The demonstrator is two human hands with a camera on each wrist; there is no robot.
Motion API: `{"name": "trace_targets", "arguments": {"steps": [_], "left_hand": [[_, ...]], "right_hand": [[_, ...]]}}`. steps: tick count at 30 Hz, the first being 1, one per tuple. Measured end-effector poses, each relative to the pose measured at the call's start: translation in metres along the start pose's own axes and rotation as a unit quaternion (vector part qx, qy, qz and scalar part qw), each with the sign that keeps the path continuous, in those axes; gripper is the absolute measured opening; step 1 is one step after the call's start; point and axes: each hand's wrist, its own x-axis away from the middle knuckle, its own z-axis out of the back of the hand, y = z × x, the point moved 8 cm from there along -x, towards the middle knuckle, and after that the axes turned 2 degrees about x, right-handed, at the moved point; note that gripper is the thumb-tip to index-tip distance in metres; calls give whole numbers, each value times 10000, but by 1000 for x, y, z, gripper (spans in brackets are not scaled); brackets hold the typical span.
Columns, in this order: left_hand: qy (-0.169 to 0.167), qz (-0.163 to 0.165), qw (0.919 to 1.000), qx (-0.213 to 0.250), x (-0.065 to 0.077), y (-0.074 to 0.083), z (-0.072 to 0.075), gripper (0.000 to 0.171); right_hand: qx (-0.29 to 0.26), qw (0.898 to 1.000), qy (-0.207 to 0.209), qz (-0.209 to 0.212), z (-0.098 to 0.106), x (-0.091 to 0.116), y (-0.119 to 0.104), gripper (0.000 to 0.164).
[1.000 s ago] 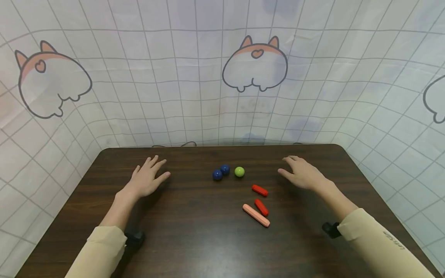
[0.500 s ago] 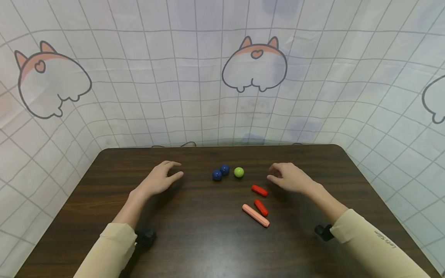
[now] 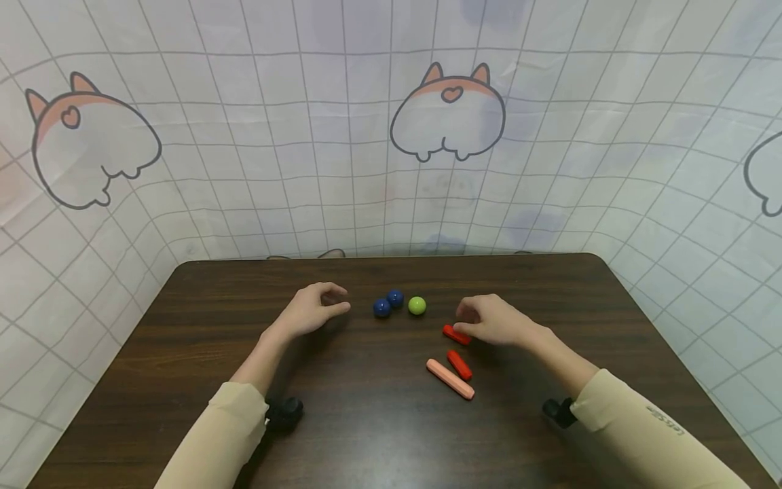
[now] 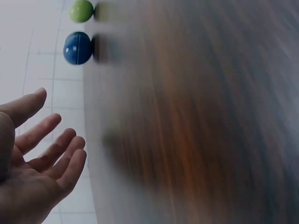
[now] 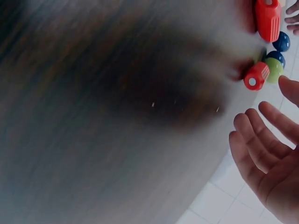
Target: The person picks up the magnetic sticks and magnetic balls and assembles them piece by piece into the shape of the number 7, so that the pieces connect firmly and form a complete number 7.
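Observation:
My left hand (image 3: pixel 310 312) hovers over the table left of two dark blue balls (image 3: pixel 381 308), its fingers loosely bent and nothing in them. In the left wrist view its fingers (image 4: pixel 70 172) are spread, apart from a blue ball (image 4: pixel 78 48). My right hand (image 3: pixel 497 320) is over a short red rod (image 3: pixel 453 333), its thumb overlapping that rod in the head view. Seen from the right wrist, a gap separates the fingers from this rod (image 5: pixel 256 76). A green ball (image 3: pixel 417 305) sits between the blue balls and my right hand.
Nearer to me lie a second short red rod (image 3: pixel 459 365) and a longer peach rod (image 3: pixel 450 379), side by side on the dark wooden table (image 3: pixel 342 421). A white checked cloth (image 3: pixel 366 136) hangs behind the table and along both sides.
Both hands have moved inward, the left toward the blue balls, the right over the farther red rod. Their fingers have bent more. The green ball has shifted slightly left and nearer.

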Motion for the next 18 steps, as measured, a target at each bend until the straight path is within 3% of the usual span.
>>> {"name": "trace_targets", "arguments": {"steps": [11,18], "left_hand": [[-178,105,9986,486,-23,12,-24,44],[-17,31,9981,617,-32,18,-34,36]], "right_hand": [[-7,9995,-297,-75,-7,-2,-4,20],[-2,9995,-312,11,-10,-5,-8,16]]}}
